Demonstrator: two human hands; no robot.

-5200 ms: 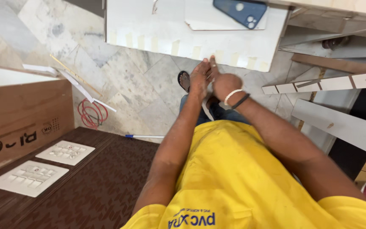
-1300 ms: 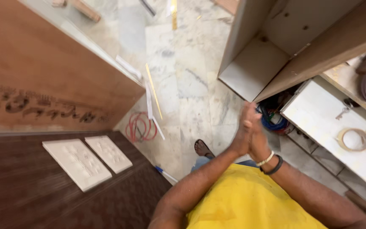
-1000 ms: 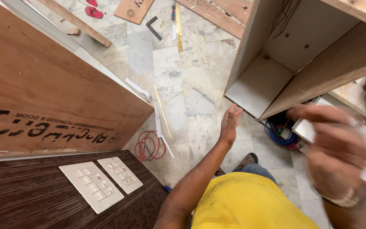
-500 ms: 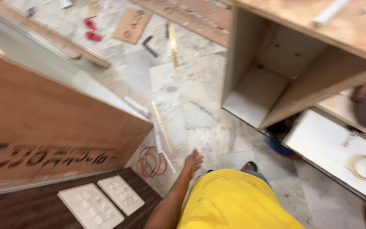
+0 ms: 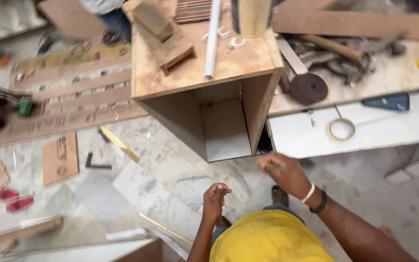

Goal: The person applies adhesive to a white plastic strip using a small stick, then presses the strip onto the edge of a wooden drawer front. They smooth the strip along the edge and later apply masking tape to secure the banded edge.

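From the head view, the person stands on the marble floor (image 5: 170,179) in a yellow shirt, both hands out in front, just short of an open plywood cabinet box (image 5: 209,92) lying on its side with its mouth toward them. The left hand (image 5: 216,196) is loosely curled, the fingers (image 5: 221,188) folded toward the palm and holding nothing that shows. The right hand (image 5: 284,172), with a white band and a dark band at the wrist, reaches toward the lower right corner of the box; its fingers (image 5: 267,162) are pinched together at the tips — there may be something small and dark between them, but the blur makes it impossible to tell.

The box is empty inside, and its top carries a white strip (image 5: 213,39), wood offcuts and a roll. To its right a white tabletop (image 5: 355,131) holds a ring of tape (image 5: 341,129), with a dark coil (image 5: 308,89) behind.

Judged from this, the work is at the approach — the hands are nearing the box and not yet touching it. The next move would call for a firm contact on the box's lower edge, with the left hand opening to steady it.
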